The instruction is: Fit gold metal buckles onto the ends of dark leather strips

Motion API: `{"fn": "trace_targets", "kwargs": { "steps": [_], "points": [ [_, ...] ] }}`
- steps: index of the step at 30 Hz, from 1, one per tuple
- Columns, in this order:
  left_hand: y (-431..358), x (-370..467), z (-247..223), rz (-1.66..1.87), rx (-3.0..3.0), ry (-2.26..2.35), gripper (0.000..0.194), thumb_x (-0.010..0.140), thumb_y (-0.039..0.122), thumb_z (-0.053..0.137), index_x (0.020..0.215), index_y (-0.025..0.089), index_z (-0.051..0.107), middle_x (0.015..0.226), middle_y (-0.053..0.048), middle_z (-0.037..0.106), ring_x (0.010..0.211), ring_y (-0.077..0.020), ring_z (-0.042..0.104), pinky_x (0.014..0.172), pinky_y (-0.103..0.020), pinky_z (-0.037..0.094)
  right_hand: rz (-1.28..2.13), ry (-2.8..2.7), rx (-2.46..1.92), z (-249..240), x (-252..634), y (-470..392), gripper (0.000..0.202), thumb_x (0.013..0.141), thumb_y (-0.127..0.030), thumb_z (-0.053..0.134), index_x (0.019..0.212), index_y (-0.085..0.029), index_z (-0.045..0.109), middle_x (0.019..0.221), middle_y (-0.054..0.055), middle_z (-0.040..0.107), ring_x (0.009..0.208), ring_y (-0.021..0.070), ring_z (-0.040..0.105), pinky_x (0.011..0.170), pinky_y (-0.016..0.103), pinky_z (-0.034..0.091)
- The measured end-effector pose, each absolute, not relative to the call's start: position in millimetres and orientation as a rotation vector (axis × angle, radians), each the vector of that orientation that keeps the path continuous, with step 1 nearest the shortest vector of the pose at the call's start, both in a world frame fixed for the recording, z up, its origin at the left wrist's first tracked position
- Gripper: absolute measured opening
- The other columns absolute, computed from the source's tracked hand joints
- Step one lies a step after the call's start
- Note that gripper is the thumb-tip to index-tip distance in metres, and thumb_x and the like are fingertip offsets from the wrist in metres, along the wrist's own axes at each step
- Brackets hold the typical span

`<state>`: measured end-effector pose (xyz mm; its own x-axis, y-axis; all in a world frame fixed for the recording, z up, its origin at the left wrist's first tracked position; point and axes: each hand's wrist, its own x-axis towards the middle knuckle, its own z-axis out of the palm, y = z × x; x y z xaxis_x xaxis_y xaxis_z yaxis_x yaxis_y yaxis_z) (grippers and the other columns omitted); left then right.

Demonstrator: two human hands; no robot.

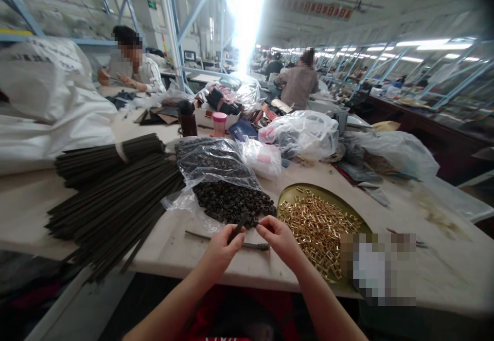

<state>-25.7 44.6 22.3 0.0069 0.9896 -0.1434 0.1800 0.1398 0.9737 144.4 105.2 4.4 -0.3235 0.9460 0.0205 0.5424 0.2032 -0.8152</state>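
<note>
Strip bundles [111,212] lie on table [165,254] L, sacks [46,125] behind; loops [231,199] sit ctr at mouth of plastic bag [216,158], R of strips; tray [349,208] w/ buckles [316,222] is R of loops. Bottle [187,120] stands L of cup [219,125], both behind bag.

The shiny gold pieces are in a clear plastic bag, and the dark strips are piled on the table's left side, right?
Almost! The gold pieces aren't bagged: the head view shows them on an olive-green tray. The dark strips are piled on the left side of the table.
</note>
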Motion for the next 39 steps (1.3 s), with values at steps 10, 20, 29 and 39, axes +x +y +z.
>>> {"fn": "trace_targets", "kwargs": {
  "steps": [10, 20, 29, 39],
  "points": [
    [37.9, -22.7, 19.2, 0.861, 1.504, 1.434, 0.015, 0.079, 0.028, 0.05, 0.081, 0.016, 0.059, 0.074, -0.001, 0.062, 0.071, -0.0171, 0.056, 0.065, -0.026, 0.043, 1.386, -1.664, -1.17, 22.8, 134.9, 59.8, 0.016, 0.075, -0.031, 0.059, 0.066, -0.018, 0.057, 0.059, -0.003, 0.048, 0.057, 0.0111, 0.042, 0.054, 0.023, 0.032],
    [39.3, -23.8, 21.4, 0.875, 1.46, 1.374, 0.027, 0.086, 0.039, 0.04, 0.083, 0.016, 0.055, 0.066, 0.002, 0.054, 0.064, -0.0143, 0.051, 0.06, -0.024, 0.039, 1.999, -0.743, -1.0, 2.4, 127.1, 56.8, 0.03, 0.065, -0.041, 0.072, 0.073, -0.017, 0.056, 0.054, -0.007, 0.042, 0.048, 0.0055, 0.033, 0.049, 0.019, 0.027],
    [26.1, -35.6, 24.5, 0.751, 1.577, 1.531, 0.028, 0.087, 0.034, 0.038, 0.069, 0.018, 0.052, 0.063, 0.002, 0.051, 0.063, -0.0141, 0.049, 0.06, -0.024, 0.034, 1.912, -0.766, -1.09, -0.4, 129.0, 58.2, 0.032, 0.064, -0.043, 0.073, 0.071, -0.018, 0.056, 0.06, -0.004, 0.05, 0.056, 0.0091, 0.044, 0.058, 0.023, 0.038],
    [19.0, -37.5, 21.2, 0.548, 1.619, 1.47, 0.032, 0.081, 0.041, 0.038, 0.065, 0.019, 0.055, 0.059, 0.002, 0.054, 0.06, -0.0163, 0.052, 0.057, -0.023, 0.039, 1.487, -1.405, -1.229, 3.7, 132.2, 49.5, 0.021, 0.074, -0.039, 0.061, 0.073, -0.019, 0.056, 0.065, -0.001, 0.055, 0.065, 0.0132, 0.049, 0.064, 0.026, 0.039]
  ]
}}
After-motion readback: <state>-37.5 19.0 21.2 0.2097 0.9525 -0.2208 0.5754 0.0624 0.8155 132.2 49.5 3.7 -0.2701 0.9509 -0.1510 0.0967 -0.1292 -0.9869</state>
